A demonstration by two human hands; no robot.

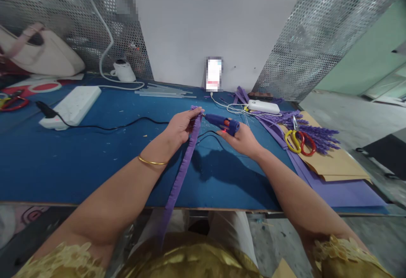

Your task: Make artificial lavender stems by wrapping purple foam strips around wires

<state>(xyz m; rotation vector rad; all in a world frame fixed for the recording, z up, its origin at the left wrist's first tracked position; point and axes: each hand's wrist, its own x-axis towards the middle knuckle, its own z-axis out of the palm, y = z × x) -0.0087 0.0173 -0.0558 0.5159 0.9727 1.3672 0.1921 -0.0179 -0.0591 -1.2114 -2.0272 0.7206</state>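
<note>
**Glue gun meets purple strip on a blue-topped bench**

The work surface is a table covered in blue felt (63, 159), speckled with small scraps and crumbs, its front edge running just above the person's lap. Behind it stands a wall of perforated metal sheet (304, 37) with a plain white board (206, 28) leaning against it. To the right the room opens onto a grey concrete floor (352, 117) and a pale green wall.

The left hand (182, 126) is closed around the top end of a long purple strip (184, 164), pinching it between thumb and fingers; the strip hangs down from there, crosses the table edge and drops toward the lap. The right hand (242, 139) is wrapped around the grip of a blue glue gun (222, 122), its nozzle pointing left and touching, or all but touching, the strip's top end (a small red light glows on the gun's body). The gun's black cord (127, 124) trails left across the felt to a white power strip (71, 105).

At the back lie clear glue sticks (165, 92) and a white power bank (263, 107) with a coiled cable. On the right, yellow-and-red scissors (300, 140) rest on brown paper (336, 164) beside cut purple fringe (317, 136), above flat purple sheets (342, 191). A pale handbag (44, 54) sits far left.
</note>
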